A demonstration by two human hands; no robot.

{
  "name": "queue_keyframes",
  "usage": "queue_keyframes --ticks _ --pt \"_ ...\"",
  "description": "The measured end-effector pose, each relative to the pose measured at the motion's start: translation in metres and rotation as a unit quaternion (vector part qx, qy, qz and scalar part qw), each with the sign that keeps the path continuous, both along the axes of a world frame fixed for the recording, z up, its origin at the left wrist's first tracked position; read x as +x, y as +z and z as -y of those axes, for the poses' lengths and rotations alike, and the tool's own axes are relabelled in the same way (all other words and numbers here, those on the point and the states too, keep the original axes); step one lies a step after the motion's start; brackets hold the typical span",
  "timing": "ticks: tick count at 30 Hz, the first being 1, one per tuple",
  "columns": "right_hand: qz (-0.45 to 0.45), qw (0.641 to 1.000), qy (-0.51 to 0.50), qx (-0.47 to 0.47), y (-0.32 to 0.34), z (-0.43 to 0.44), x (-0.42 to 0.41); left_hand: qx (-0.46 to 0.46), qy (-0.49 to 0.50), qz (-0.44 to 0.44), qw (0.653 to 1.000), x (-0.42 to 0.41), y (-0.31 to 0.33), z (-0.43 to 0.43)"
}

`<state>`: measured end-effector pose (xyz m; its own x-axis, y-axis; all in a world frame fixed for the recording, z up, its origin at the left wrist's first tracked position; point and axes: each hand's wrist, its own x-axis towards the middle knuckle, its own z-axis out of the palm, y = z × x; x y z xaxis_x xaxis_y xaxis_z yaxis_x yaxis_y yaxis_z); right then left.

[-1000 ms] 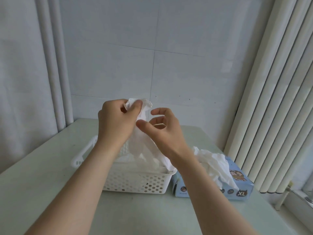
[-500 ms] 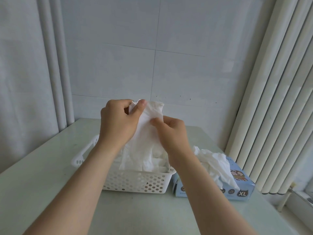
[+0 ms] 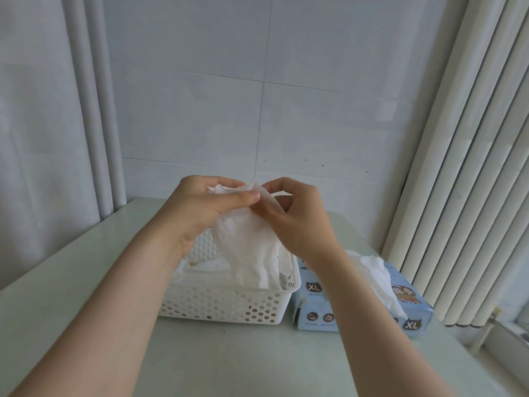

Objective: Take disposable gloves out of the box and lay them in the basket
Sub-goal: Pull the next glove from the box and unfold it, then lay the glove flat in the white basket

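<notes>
A thin white disposable glove (image 3: 252, 245) hangs over the white perforated basket (image 3: 223, 306), its lower end reaching the basket's right side. My left hand (image 3: 206, 207) grips the glove's top edge between thumb and fingers. My right hand (image 3: 294, 216) pinches the same top edge just to the right. More white gloves (image 3: 206, 267) lie inside the basket. The light blue glove box (image 3: 363, 310), marked XL, sits right of the basket with a glove (image 3: 375, 276) sticking out of its top.
Basket and box stand on a pale green table (image 3: 229, 362) against a white tiled wall. Vertical blinds (image 3: 463, 167) hang at the right, above a windowsill. A grey curtain hangs at the left.
My right hand came up to the glove's top edge and pinched it beside my left hand. Both hands and the glove have dropped slightly toward the basket.
</notes>
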<state>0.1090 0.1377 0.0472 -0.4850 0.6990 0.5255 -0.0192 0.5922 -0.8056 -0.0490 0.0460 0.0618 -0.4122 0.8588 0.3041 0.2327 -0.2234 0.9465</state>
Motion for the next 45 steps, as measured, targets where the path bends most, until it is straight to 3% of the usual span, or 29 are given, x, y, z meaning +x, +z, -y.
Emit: queue_keyframes --ticks 4,11,18,21,24,27,29,33,36,41,45 --pt "0.034 0.999 0.018 0.019 -0.003 -0.003 0.000 -0.035 0.014 0.010 0.999 -0.006 -0.007 -0.008" --pt "0.057 0.995 0.081 -0.005 -0.002 -0.001 0.004 -0.041 -0.135 0.081 0.987 -0.001 -0.010 -0.005" --pt "0.043 0.996 0.074 -0.035 -0.002 -0.003 0.008 -0.038 -0.073 0.137 0.987 -0.005 -0.009 -0.007" --pt "0.056 0.998 0.035 -0.005 -0.005 -0.007 0.005 -0.045 -0.037 0.075 0.995 -0.005 -0.010 -0.006" --pt "0.093 0.995 -0.021 -0.005 -0.007 -0.010 0.003 0.030 0.051 0.001 0.998 -0.004 -0.011 -0.009" --pt "0.150 0.987 -0.057 -0.021 -0.012 -0.016 0.004 0.113 0.136 -0.085 0.981 -0.006 -0.011 -0.012" --pt "0.143 0.986 -0.069 -0.058 -0.016 -0.020 0.005 0.124 0.181 -0.156 0.963 -0.007 -0.010 -0.011" --pt "0.019 0.987 -0.068 -0.147 -0.018 -0.023 0.006 0.091 0.248 -0.263 0.928 -0.018 -0.012 -0.013" --pt "-0.032 0.985 -0.049 -0.160 -0.019 -0.021 0.004 0.065 0.280 -0.312 0.906 -0.025 -0.017 -0.016" --pt "-0.012 0.986 -0.046 -0.160 -0.025 -0.017 -0.005 -0.037 0.258 -0.348 0.901 -0.037 -0.031 -0.015" --pt "0.097 0.984 -0.118 -0.093 -0.039 -0.019 -0.027 -0.178 0.223 -0.350 0.892 -0.055 -0.048 -0.017"
